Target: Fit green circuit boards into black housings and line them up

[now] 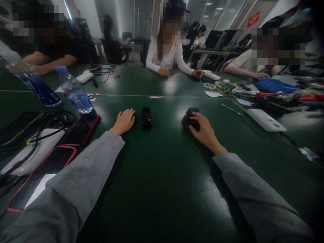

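My left hand (124, 122) lies palm down on the dark green table (162, 175), its fingers stretched out and holding nothing. Just right of it, a small gap away, stands a small black box-shaped device (146, 118). Further right, my right hand (204, 130) has its thumb and fingers around a second small black device (192, 111) with a bluish screen on top. That device seems to rest on the table, and the fingers hide part of it.
Water bottles (76, 89), a red-cased phone (82, 130), a pink-cased phone (48, 179) and a white power strip (32, 152) with black cables crowd the left. On the right are a wrench (231, 109), a white box (265, 119) and tangled cables (227, 87). People sit opposite.
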Motion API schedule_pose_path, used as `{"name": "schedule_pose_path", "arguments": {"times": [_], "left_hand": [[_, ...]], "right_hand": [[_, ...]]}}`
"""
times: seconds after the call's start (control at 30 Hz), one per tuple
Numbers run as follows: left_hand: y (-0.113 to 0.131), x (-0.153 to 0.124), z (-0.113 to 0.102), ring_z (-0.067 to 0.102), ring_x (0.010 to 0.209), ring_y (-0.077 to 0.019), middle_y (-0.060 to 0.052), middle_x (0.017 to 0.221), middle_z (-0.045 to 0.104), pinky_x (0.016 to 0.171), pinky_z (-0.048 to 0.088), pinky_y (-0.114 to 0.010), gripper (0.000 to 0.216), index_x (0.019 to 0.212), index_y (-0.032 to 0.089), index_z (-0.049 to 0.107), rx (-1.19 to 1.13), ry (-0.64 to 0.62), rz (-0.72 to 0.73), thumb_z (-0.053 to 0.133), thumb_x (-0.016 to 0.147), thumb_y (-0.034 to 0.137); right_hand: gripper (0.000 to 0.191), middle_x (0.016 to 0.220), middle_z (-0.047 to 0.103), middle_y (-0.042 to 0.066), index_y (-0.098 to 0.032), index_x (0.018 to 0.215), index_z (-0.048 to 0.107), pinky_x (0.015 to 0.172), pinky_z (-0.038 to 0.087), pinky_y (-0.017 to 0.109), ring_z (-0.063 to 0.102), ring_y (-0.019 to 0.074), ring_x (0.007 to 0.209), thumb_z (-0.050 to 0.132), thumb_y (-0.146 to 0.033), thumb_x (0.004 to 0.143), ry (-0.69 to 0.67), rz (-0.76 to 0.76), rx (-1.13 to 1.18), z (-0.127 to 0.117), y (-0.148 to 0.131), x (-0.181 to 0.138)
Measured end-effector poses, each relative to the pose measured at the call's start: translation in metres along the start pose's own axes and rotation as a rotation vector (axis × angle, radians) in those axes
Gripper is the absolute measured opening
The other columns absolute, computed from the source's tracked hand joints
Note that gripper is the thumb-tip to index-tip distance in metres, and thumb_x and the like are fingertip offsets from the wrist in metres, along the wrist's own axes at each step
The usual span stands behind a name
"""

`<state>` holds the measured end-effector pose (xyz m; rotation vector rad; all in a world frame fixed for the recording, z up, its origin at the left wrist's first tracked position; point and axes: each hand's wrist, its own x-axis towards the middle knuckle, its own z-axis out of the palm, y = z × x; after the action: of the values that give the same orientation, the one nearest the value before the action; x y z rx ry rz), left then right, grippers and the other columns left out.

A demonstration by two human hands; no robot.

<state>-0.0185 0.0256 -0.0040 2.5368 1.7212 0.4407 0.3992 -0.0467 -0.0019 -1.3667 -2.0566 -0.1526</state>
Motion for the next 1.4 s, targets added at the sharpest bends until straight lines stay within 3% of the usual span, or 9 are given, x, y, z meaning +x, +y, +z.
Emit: {"name": "schedule_pose_path", "arguments": {"times": [0.6,0.73,0.8,0.97,1.1,1.4], "left_hand": [[0.001,0.000,0.000,0.041,0.149,-0.0300,-0.013,0.161,0.045,0.122,0.030,-0.059,0.050,0.151,0.019,0.048,0.009,0.008,0.001,0.032,0.105,0.033],[0.001,0.000,0.000,0.041,0.149,-0.0299,-0.013,0.161,0.045,0.122,0.030,-0.059,0.050,0.151,0.018,0.048,0.007,0.006,0.007,0.032,0.105,0.032],[0.002,-0.001,-0.001,0.041,0.149,-0.0301,-0.013,0.161,0.045,0.122,0.031,-0.058,0.050,0.151,0.018,0.048,0.009,0.002,0.003,0.032,0.105,0.032],[0.003,-0.002,-0.003,0.040,0.149,-0.0303,-0.013,0.161,0.045,0.123,0.030,-0.056,0.050,0.150,0.016,0.048,0.015,-0.001,0.001,0.032,0.105,0.032],[0.002,-0.002,-0.003,0.039,0.150,-0.0297,-0.012,0.162,0.044,0.123,0.030,-0.057,0.050,0.151,0.018,0.047,0.004,-0.008,-0.008,0.032,0.106,0.032],[0.005,-0.002,-0.004,0.039,0.150,-0.0286,-0.011,0.163,0.043,0.123,0.030,-0.056,0.050,0.151,0.018,0.047,0.018,-0.007,-0.014,0.032,0.105,0.031]], "right_hand": [[0.044,0.151,0.049,0.013,-0.024,0.140,0.051,0.118,0.039,0.064,0.041,0.0333,0.146,0.052,-0.028,0.096,-0.070,-0.048,0.032,0.010,-0.048,0.010],[0.053,0.156,0.038,0.018,-0.021,0.145,0.048,0.114,0.040,0.067,0.037,0.0410,0.146,0.057,-0.037,0.095,-0.008,0.042,-0.038,0.012,-0.046,0.009],[0.057,0.153,0.042,0.021,-0.018,0.147,0.046,0.109,0.045,0.067,0.043,0.0425,0.141,0.056,-0.040,0.096,-0.007,0.123,-0.033,0.015,-0.043,0.008],[0.059,0.136,0.059,0.020,-0.017,0.149,0.046,0.100,0.052,0.064,0.063,0.0389,0.118,0.052,-0.041,0.095,-0.033,0.247,-0.006,0.019,-0.035,0.007],[0.060,0.129,0.063,0.021,-0.015,0.145,0.052,0.098,0.053,0.062,0.065,0.0381,0.112,0.056,-0.038,0.090,0.059,0.334,-0.007,0.018,-0.028,0.006],[0.056,0.128,0.064,0.019,-0.015,0.140,0.055,0.100,0.051,0.057,0.063,0.0335,0.113,0.059,-0.034,0.088,0.136,0.337,0.041,0.016,-0.023,0.006]]}}
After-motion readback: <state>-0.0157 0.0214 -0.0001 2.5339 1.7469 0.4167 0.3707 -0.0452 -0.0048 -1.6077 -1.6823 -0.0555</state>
